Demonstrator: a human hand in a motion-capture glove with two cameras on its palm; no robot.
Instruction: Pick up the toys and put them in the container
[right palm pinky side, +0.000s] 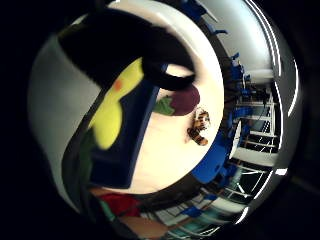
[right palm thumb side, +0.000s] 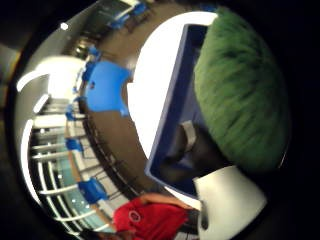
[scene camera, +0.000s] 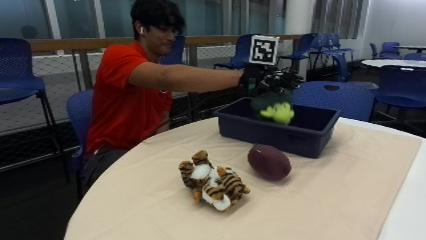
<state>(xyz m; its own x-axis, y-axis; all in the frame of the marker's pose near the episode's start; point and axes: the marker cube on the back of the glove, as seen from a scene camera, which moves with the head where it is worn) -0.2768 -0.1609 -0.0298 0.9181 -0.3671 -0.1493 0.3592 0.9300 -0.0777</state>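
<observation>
A striped tiger toy (scene camera: 212, 185) is seen lying on the table (scene camera: 346, 200), with a maroon football (scene camera: 269, 161) just beside it; both are well apart from the fingers. Farther right, a green and yellow plush toy (scene camera: 273, 107) is gripped in the curled fingers of the gloved right hand (scene camera: 267, 80), held directly above the open blue container (scene camera: 279, 129).

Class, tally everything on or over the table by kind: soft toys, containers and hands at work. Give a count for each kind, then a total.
Soft toys: 3 (green and yellow plush, tiger, maroon football-shaped toy)
Containers: 1 (blue bin)
Hands at work: 1 (gloved right hand)
Total: 5
</observation>
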